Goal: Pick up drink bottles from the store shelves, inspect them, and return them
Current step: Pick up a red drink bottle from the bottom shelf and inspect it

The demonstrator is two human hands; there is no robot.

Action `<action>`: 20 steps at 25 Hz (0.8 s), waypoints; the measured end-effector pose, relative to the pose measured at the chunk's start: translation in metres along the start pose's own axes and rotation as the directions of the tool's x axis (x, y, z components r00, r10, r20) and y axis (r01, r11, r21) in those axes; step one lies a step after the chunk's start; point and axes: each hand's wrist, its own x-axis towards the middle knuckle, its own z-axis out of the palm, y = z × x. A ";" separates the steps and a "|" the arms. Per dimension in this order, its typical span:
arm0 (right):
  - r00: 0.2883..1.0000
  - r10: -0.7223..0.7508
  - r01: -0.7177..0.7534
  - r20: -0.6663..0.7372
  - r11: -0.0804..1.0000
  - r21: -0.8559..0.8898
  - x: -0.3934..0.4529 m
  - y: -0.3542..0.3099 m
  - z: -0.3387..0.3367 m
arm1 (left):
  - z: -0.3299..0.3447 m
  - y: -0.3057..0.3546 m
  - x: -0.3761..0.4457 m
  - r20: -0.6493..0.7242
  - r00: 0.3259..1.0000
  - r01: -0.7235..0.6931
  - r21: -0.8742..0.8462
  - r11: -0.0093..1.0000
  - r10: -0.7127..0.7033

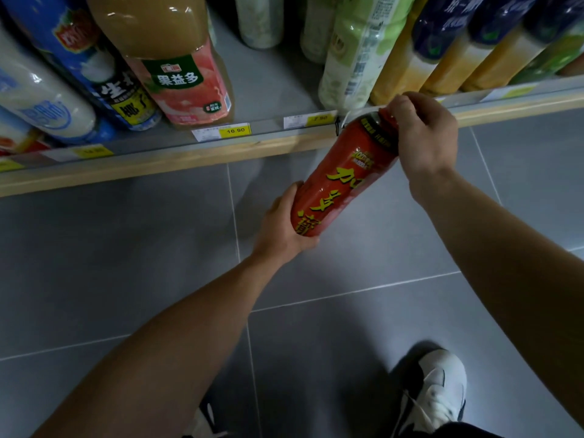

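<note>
Where the view falls downward, most of it is taken up by a grey tiled floor (363, 327), crossed by pale grout lines and dimly lit. Across the far part of the scene a store shelf (268, 86) is seen, its grey deck edged by a light wooden strip (158, 165) running from the near left to the far right. Yellow and white price tags (221, 131) are fixed along the shelf's front rail.

On the left of the shelf, large bottles are stood: a blue-labelled one (94, 58), and just right of it a peach-coloured juice bottle (177, 64) with a green and pink label. A bare stretch of deck is left to its right. Further right, a pale green bottle (357, 52) and a row of yellow-bodied bottles with dark blue labels (448, 49) are ranged.

In front of the shelf edge, above the floor, a red drink bottle (341, 181) with yellow lettering is held tilted, its top toward the far right and its base toward the near left. Its base is gripped by the left hand (284, 222), fingers curled round it. Its top end is grasped by the right hand (423, 134), fingers closed over the cap.

At the near right, a white shoe (439, 387) is seen on the tiles.
</note>
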 end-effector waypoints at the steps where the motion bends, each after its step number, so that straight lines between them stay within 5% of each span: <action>1: 1.000 -0.005 0.005 0.011 1.000 0.002 -0.005 0.001 -0.001 | -0.001 -0.001 0.002 0.003 1.000 0.015 -0.025 1.000 -0.015; 7: 0.986 -0.113 0.106 -0.120 0.993 -0.061 -0.065 0.044 0.010 | -0.001 0.001 0.002 0.013 0.997 0.071 -0.073 0.995 -0.070; 10: 0.977 0.007 0.010 -0.213 0.997 0.080 -0.059 0.053 0.021 | -0.001 0.000 0.002 0.016 0.995 0.097 -0.098 0.990 -0.096; 14: 0.990 -0.139 0.139 -0.029 0.990 0.017 -0.061 0.056 0.047 | -0.002 0.004 0.000 0.029 0.994 0.104 -0.095 0.990 -0.102; 20: 0.984 -0.106 0.124 -0.145 0.984 0.129 -0.040 0.051 0.076 | 0.006 -0.001 -0.001 -0.025 0.997 0.073 -0.069 0.995 -0.075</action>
